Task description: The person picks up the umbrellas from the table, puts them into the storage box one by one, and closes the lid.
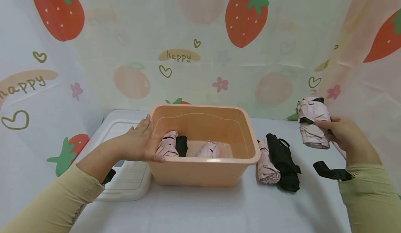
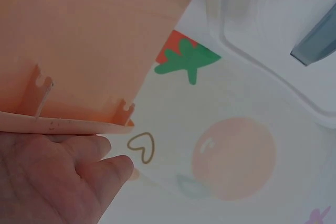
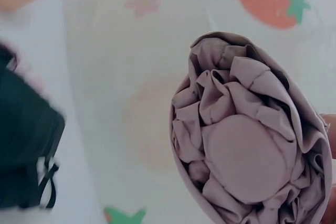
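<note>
Gripping a folded pink umbrella [image 1: 313, 123], the right hand [image 1: 339, 132] is held raised above the worktop [image 1: 200, 208], its fingers curled round the bundle's side; from the right wrist view only the gathered fabric end [image 3: 247, 156] is shown, so how firmly it is held cannot be told; the left hand [image 1: 141, 142] is laid flat, fingers straight, against the near-left rim of the peach tub [image 1: 250, 135], nothing being clasped; inside the tub, just beyond the left fingertips, a pink roll [image 1: 167, 146], a black roll [image 1: 181, 146] and another pink roll [image 1: 208, 150] are seen; between the tub and the right hand, a pink umbrella [image 1: 266, 165] and a black umbrella [image 1: 283, 161] lie touching on the worktop; a white lid [image 1: 128, 181] lies under the left forearm; a black strap [image 1: 330, 173] hangs just below the right wrist. A slip is judged possible, since the fabric is soft and loosely gathered and could slide through the fingers; the strap might also be snagged on the black umbrella below the hand if the bundle is carried low; the tub, light and steadied only by a flat hand, could be pushed or tipped should the umbrella be knocked against its rim.
</note>
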`<act>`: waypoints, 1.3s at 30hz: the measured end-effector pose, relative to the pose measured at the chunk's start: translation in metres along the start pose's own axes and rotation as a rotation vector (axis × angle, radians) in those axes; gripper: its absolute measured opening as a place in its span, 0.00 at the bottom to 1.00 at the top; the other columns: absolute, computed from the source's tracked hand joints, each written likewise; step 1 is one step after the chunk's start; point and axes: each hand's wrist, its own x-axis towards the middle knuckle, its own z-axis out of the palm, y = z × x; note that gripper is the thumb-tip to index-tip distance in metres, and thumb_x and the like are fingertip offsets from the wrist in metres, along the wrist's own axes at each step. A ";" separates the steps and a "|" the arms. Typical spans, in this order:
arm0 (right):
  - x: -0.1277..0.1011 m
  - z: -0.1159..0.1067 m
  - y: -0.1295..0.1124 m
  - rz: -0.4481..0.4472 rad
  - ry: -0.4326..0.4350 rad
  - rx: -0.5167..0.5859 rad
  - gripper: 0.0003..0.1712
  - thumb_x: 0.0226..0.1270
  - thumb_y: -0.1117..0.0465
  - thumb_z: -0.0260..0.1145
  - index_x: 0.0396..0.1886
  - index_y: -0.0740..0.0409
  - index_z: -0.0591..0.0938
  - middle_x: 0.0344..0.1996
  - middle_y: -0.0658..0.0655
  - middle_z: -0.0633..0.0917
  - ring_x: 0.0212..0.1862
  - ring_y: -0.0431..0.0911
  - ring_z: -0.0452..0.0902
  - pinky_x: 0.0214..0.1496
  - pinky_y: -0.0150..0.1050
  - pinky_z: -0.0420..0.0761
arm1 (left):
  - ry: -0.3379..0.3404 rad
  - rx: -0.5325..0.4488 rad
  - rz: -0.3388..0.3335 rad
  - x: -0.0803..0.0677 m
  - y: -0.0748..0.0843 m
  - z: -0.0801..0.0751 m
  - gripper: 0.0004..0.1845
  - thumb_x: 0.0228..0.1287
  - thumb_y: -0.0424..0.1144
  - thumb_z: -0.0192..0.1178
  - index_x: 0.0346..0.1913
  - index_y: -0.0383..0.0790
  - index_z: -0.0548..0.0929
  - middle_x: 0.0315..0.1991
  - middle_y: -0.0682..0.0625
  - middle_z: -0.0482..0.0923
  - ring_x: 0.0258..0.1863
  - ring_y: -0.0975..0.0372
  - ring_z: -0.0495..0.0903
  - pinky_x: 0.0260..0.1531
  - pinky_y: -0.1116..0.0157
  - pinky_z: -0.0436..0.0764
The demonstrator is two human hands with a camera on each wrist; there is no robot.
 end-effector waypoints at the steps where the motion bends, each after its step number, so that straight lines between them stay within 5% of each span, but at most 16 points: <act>1: 0.002 0.003 -0.008 -0.014 -0.005 0.004 0.42 0.63 0.45 0.58 0.62 0.72 0.57 0.25 0.38 0.75 0.29 0.35 0.73 0.34 0.29 0.78 | 0.000 0.000 0.000 0.000 0.000 0.000 0.75 0.34 0.80 0.53 0.67 0.23 0.33 0.69 0.32 0.24 0.69 0.44 0.30 0.62 0.40 0.41; 7: 0.007 0.026 -0.050 -0.101 -0.024 0.048 0.37 0.62 0.48 0.61 0.60 0.67 0.60 0.29 0.40 0.73 0.31 0.34 0.72 0.35 0.27 0.76 | 0.000 0.005 -0.007 0.000 0.000 0.000 0.75 0.33 0.80 0.53 0.67 0.23 0.33 0.69 0.33 0.24 0.69 0.43 0.30 0.63 0.41 0.41; 18: 0.009 0.094 -0.115 -0.216 -0.144 0.112 0.31 0.65 0.59 0.59 0.60 0.73 0.61 0.28 0.43 0.78 0.31 0.35 0.77 0.36 0.30 0.79 | -0.003 0.001 -0.007 -0.002 0.002 -0.002 0.75 0.34 0.80 0.53 0.67 0.23 0.34 0.70 0.32 0.25 0.69 0.44 0.30 0.62 0.41 0.41; 30: 0.021 0.166 -0.140 -0.233 -0.244 0.116 0.24 0.64 0.60 0.60 0.53 0.72 0.69 0.32 0.53 0.78 0.30 0.40 0.77 0.36 0.32 0.79 | 0.004 0.006 -0.003 -0.001 0.000 -0.001 0.75 0.33 0.80 0.52 0.68 0.23 0.35 0.70 0.33 0.24 0.69 0.44 0.30 0.63 0.41 0.41; 39: 0.026 0.202 -0.150 -0.162 -0.272 0.025 0.20 0.62 0.60 0.62 0.47 0.70 0.73 0.34 0.58 0.78 0.29 0.43 0.78 0.33 0.35 0.80 | 0.008 0.012 0.005 0.000 -0.001 0.001 0.74 0.33 0.80 0.52 0.68 0.23 0.35 0.70 0.33 0.25 0.69 0.44 0.30 0.62 0.41 0.41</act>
